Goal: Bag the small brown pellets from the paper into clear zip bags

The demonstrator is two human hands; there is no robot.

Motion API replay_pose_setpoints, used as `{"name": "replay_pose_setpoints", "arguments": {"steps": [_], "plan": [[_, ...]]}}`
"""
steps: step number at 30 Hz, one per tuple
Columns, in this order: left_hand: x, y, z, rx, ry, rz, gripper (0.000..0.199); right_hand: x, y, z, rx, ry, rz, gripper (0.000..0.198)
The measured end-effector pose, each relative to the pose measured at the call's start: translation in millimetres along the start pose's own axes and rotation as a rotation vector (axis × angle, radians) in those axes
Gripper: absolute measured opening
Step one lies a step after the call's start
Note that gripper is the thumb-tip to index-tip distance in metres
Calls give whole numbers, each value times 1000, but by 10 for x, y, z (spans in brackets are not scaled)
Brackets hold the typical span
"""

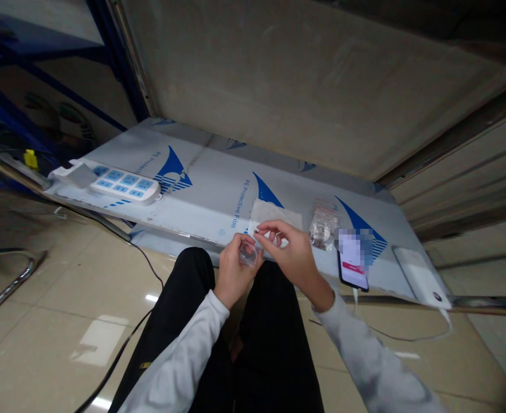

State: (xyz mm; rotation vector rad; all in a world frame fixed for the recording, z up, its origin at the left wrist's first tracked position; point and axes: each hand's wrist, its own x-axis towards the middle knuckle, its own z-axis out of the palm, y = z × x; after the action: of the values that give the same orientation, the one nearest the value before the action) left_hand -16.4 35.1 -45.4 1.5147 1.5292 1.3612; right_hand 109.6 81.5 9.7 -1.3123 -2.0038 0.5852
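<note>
My left hand [236, 269] is closed around a small clear plastic thing [248, 254] with a rounded outline; whether it is a bag or a little cup I cannot tell. Just above it, my right hand [285, 246] pinches a tiny dark object [256, 232] between thumb and forefinger, too small to name. Both hands are close together over my knees at the table's front edge. Right behind them lies a whitish sheet [278, 214] on the table. To the right of my right hand sits a clear zip bag [324, 223] with several small items inside.
The film-covered table [210, 189] carries a power strip [126, 186] at left, a phone [353, 261] and a white power bank [420, 278] at right, both with cables. A black cable [143, 321] trails to the floor. Blue shelving [115, 57] stands at left.
</note>
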Motion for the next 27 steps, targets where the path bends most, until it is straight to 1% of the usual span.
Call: {"name": "replay_pose_setpoints", "arguments": {"steps": [2,4,5,7,9,11,13,14,15,17,19,20,22,24,25,27], "plan": [[3,44,41,-18,-35,14,19,-187,-175,-74,-35,-121,-24,7],[1,86,83,-24,-61,31,21,-313,-246,-118,-77,-236,-77,14],[-3,108,99,-23,-71,39,22,-358,-248,-138,-75,-269,-97,18],[-15,163,112,-16,-95,46,23,-426,-211,-190,-24,-269,-96,19],[-40,242,95,-17,-135,53,31,-481,-158,-263,29,-213,-45,14],[-73,342,50,-42,-175,69,46,-522,-115,-352,69,-141,20,11],[-100,446,-11,-135,-217,85,56,-539,-98,-447,136,-103,87,11],[-103,496,-42,-211,-246,81,57,-537,-101,-495,185,-96,118,12],[-95,543,-68,-297,-271,63,54,-531,-114,-542,237,-86,146,12],[-45,630,-103,-451,-298,-1,38,-512,-168,-631,323,-56,191,12],[33,715,-111,-530,-296,-85,25,-510,-252,-696,386,22,224,11],[69,756,-107,-548,-287,-121,25,-521,-299,-711,418,76,243,13],[104,830,-93,-579,-266,-159,28,-573,-385,-691,500,194,285,25],[72,879,-82,-617,-207,-154,30,-649,-438,-598,625,297,333,41],[32,890,-80,-629,-171,-149,29,-690,-449,-529,692,323,349,45],[-76,881,-82,-635,-119,-164,27,-763,-445,-373,809,350,368,41]]}}
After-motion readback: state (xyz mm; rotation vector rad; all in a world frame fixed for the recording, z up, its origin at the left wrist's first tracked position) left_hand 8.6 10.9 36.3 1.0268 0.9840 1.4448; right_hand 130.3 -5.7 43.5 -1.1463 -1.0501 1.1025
